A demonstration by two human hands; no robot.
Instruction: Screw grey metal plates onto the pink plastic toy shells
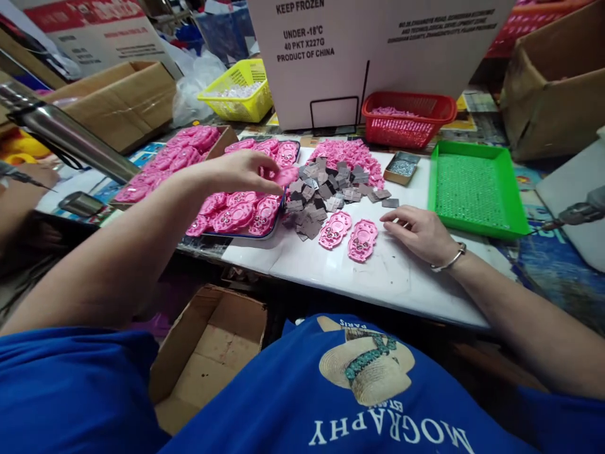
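My left hand (243, 171) reaches over a dark-rimmed tray (278, 228) of pink plastic casings, its thumb and fingers closed around a smooth pink plastic casing (286, 176). My right hand (416, 232), wearing a bracelet, rests on the white board (401, 268) with its fingers loosely stretched and nothing in them. Just left of its fingertips lies a pink casing with small metal parts (363, 240); a second such casing (335, 229) sits beside it. Behind these two is a pile of grey rectangular plates (312, 205), and beyond that a heap of small pink parts (350, 154).
A green tray (472, 224) stands at the right, near a small box of tiny metal pieces (401, 168). Red (406, 126) and yellow baskets (243, 107) sit at the back. Power screwdrivers (583, 211) flank the board. A cardboard box (212, 353) is below the table edge.
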